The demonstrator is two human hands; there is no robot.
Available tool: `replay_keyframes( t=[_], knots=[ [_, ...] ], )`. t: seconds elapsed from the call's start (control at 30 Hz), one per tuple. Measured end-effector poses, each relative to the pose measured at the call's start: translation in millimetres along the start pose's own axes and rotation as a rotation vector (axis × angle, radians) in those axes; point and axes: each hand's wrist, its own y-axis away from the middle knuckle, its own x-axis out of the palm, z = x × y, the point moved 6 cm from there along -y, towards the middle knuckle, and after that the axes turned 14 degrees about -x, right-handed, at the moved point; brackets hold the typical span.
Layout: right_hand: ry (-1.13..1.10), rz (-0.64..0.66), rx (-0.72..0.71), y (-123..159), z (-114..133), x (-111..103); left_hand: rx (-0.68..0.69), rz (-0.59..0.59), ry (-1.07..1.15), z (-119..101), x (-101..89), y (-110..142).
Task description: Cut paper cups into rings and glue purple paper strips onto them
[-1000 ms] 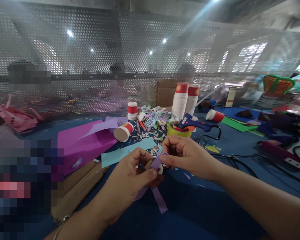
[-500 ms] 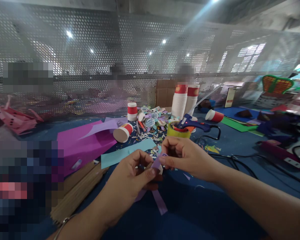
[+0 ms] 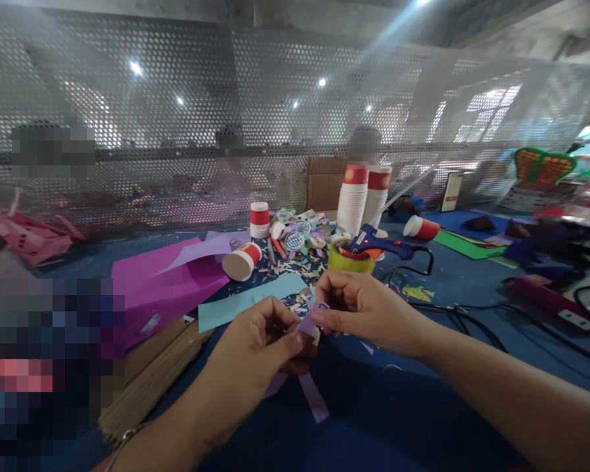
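Note:
Between my two hands is a purple paper strip [image 3: 307, 322], its far end curled. My left hand [image 3: 265, 347] is closed, thumb and fingers pinching the strip's near end, and a pale piece shows partly behind those fingers. At the curled end, the fingertips of my right hand [image 3: 349, 305] grip the same strip. Another purple strip [image 3: 314, 398] hangs or lies below my left hand; whether it is joined to the held piece I cannot tell. Just beyond my hands lies a light blue paper strip [image 3: 250, 300].
A glue gun [image 3: 381, 244] rests on a yellow tape roll [image 3: 349, 259], its cable running right. Behind are stacked paper cups [image 3: 353, 200] and a heap of paper discs [image 3: 297, 236]. Purple sheets [image 3: 167, 275] and a wooden board [image 3: 152, 373] lie left; a power strip [image 3: 550, 305] lies right.
Hardly anything differs. Both hands keep hold of the purple strip in nearly the same spot, with only a slight shift of the fingers.

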Motion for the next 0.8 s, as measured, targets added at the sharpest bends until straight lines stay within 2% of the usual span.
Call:
replay_keyframes(
  t=[0.37,0.57,0.8],
  knots=[
    [-0.019,0.027,0.006,-0.5,-4.2,3.0,0.053,0.030,0.015,2.1,0.9,-1.5],
    [-0.012,0.105,0.015,0.2,-5.9,8.8,0.111,0.042,-0.018,1.0,1.1,-2.4],
    [0.044,0.124,-0.014,0.4,0.5,6.5,0.086,0.002,-0.006,-5.3,3.8,2.5]
  ],
)
